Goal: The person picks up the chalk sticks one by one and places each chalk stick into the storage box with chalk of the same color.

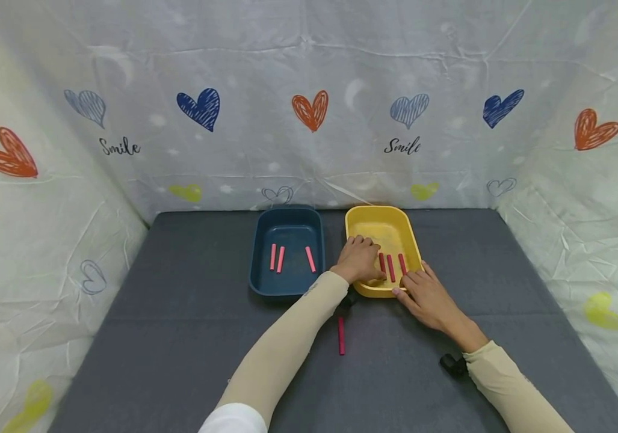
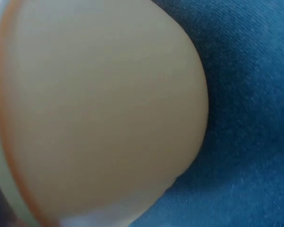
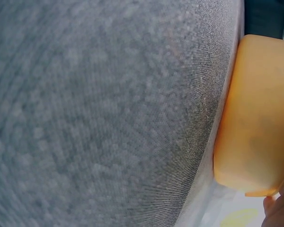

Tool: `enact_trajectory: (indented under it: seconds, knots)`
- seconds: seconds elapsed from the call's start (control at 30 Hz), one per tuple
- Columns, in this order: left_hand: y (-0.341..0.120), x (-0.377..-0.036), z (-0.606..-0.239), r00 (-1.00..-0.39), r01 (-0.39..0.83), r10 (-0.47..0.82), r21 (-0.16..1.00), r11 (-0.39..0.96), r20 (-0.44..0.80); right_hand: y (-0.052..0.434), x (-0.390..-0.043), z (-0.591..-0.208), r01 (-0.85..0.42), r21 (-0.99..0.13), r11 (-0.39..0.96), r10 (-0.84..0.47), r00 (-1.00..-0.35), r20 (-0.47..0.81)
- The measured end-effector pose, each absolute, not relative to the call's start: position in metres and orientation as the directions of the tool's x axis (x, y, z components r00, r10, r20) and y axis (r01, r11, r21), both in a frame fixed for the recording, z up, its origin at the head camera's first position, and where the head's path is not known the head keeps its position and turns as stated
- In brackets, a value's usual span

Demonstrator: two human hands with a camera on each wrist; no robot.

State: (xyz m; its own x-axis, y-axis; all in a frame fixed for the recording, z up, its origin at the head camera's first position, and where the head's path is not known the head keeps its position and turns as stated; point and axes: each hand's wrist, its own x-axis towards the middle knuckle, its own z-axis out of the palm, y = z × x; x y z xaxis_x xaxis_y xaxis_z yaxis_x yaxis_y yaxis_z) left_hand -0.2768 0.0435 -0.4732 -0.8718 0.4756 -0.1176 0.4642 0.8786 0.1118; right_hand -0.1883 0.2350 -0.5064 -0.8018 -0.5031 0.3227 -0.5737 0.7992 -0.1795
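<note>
Two trays are seen side by side at the far middle of the grey counter (image 1: 179, 337): a dark blue tray (image 1: 259, 252) on the left and a yellow tray (image 1: 360, 219) just beside it on the right. Seven pink sticks are counted in all. Three are laid in the blue tray, two close together (image 1: 277, 257) at its left and one (image 1: 310, 259) tilted at its right. Three more (image 1: 391, 267) are lined up nearly parallel in the near part of the yellow tray. A seventh stick (image 1: 341, 335) is left on the counter in front of the trays, between the two forearms.

The left hand (image 1: 359, 260) is placed inside the yellow tray, knuckles up and fingers curled down, just left of the three sticks; whether anything is pinched under it cannot be told. The right hand (image 1: 429, 296) is laid flat and relaxed on the counter, with its fingertips (image 1: 398, 291) touching the near rim of the yellow tray; nothing is held by it.

In the right wrist view, only the counter and an outer corner of the yellow tray (image 3: 260, 123) are shown. The left wrist view is filled by a blurred pale surface.
</note>
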Motion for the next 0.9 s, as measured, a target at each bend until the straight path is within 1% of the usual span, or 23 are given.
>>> enact_trajectory:
  seconds: [0.2, 0.6, 0.7, 0.9]
  knots:
    - [0.04, -0.273, -0.471, -0.86, 0.481, 0.503, 0.19, 0.856, -0.09, 0.235, -0.187, -0.506, -0.565, -0.184, 0.804, -0.498, -0.81, 0.311]
    - [0.021, -0.25, -0.458, -0.864, 0.462, 0.503, 0.417, 0.783, 0.012, 0.235, -0.187, -0.505, -0.56, -0.181, 0.808, -0.496, -0.813, 0.304]
    - [0.014, -0.242, -0.452, -0.865, 0.465, 0.501, 0.436, 0.77, 0.038, 0.234, -0.187, -0.504, -0.567, -0.182, 0.803, -0.498, -0.807, 0.317]
    - [-0.002, -0.225, -0.444, -0.853, 0.499, 0.513, 0.439, 0.747, 0.096, 0.234, -0.188, -0.507, -0.58, -0.182, 0.794, -0.503, -0.795, 0.34]
